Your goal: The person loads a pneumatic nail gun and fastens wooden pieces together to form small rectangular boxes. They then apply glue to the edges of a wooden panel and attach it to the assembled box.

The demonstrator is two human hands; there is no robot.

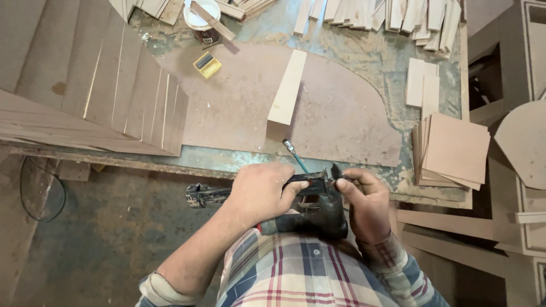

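A black pistol-shaped power tool of metal and plastic (318,210) is held just in front of a plaid shirt (301,273), close to the body and over the near edge of the counter (364,62). The left hand (259,193) is clenched over the tool's top, its fingers (290,190) wrapped around the dark body, from which a long black part juts out to the left. The right hand (364,202) is closed on the tool's front end, the fingertips pinching a small part there. A teal-handled screwdriver (296,154) is seen just beyond the hands, lying on a large rounded brown fibreboard sheet (335,113). A pale rectangular wooden block (287,88) rests on that sheet. A stack of square brown boards (452,150) is set to the right, and a small yellow box (207,65) lies farther back on the left. A white-lidded tin (203,20) and a row of pale wooden slats (387,14) are found at the far edge.
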